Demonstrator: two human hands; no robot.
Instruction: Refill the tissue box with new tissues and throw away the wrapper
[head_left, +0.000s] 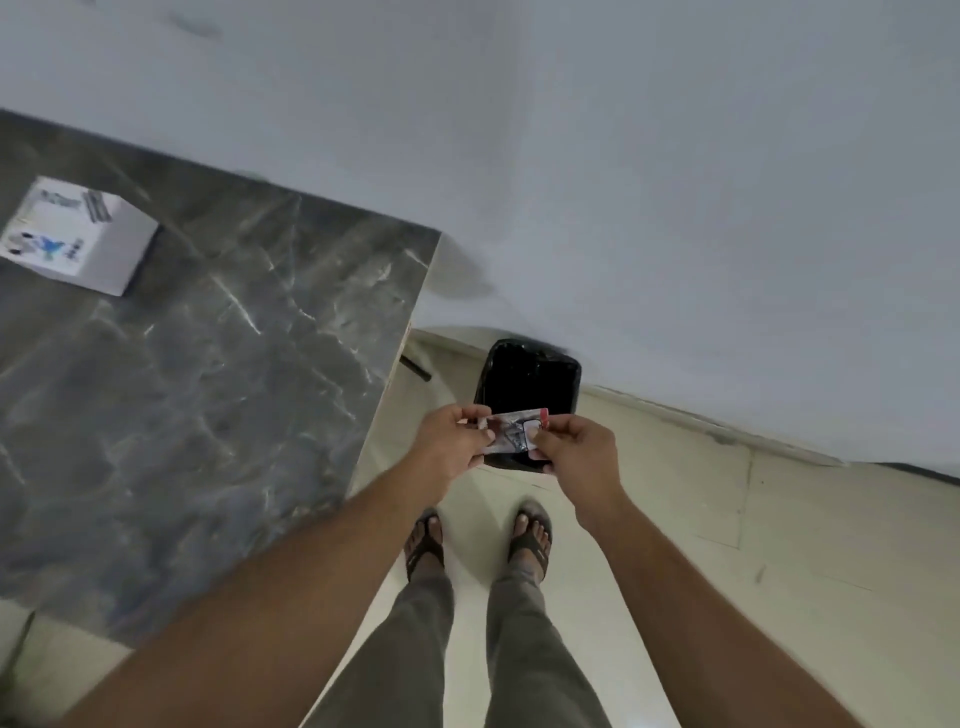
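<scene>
A crumpled clear plastic wrapper (514, 429) with a red patch is stretched between my two hands. My left hand (453, 437) pinches its left end and my right hand (574, 447) pinches its right end. Both hands hover just above the near rim of a bin lined with a black bag (530, 382), which stands on the floor against the wall. The white tissue box (78, 235) with a printed top sits far to the left on the dark marble table (208, 374), well away from my hands.
The table's right edge (395, 364) runs close beside my left forearm. A grey wall (675, 182) rises behind the bin. My sandalled feet (478, 535) stand on pale floor tiles just short of the bin.
</scene>
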